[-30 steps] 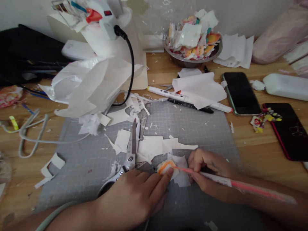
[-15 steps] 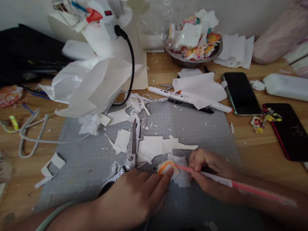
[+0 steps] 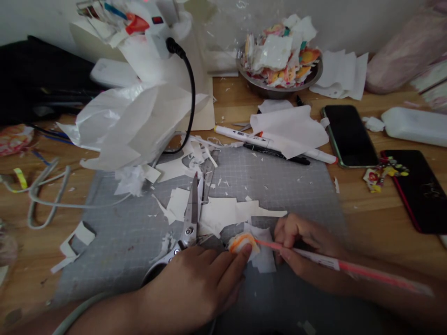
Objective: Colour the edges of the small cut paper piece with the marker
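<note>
A slim pink-red pen (image 3: 335, 265) is pinched in my right hand (image 3: 307, 256), its tip at the right edge of a small white paper piece (image 3: 237, 241) with an orange band. Over that piece lies the index fingertip of my left hand (image 3: 199, 279), holding it down; the thumb is hidden and the other fingers are close together. White tissue (image 3: 263, 258) lies under and beside the piece. Open-bladed scissors (image 3: 189, 230) rest on the grey cutting mat (image 3: 279, 181), their handles partly under my left hand.
Cream paper scraps (image 3: 223, 211) lie beyond my hands. Markers (image 3: 240, 134) sit farther back, near a metal bowl (image 3: 256, 86) heaped with painted cutouts. Two phones (image 3: 351, 135) are at the right. Crumpled white sheets (image 3: 122, 121) and a cable (image 3: 52, 204) occupy the left.
The pen and its tip have shifted very slightly to the right. My left hand has hardly moved and still presses on the paper piece.
</note>
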Demonstrator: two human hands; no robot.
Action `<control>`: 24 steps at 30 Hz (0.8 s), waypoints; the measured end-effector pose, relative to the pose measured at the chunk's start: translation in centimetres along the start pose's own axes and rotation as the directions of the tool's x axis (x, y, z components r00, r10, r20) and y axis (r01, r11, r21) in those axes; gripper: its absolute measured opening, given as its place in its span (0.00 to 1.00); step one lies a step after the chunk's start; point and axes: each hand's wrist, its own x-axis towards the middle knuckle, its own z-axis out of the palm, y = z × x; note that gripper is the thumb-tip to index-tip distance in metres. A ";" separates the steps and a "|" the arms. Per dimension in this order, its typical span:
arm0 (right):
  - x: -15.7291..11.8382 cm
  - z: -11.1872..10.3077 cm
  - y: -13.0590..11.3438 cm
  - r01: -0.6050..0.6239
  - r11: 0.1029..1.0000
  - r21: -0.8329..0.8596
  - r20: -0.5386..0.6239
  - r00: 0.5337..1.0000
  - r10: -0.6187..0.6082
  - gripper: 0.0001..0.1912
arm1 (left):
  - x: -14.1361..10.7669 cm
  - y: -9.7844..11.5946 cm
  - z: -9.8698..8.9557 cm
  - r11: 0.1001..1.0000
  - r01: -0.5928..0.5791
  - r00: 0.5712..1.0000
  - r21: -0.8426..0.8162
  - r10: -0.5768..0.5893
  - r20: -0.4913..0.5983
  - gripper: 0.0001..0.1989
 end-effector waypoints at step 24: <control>0.2 -0.5 -0.5 -0.004 1.000 0.013 0.043 0.999 0.003 0.09 | 0.1 -0.1 0.0 1.000 0.005 1.000 0.004 -0.005 -0.020 0.16</control>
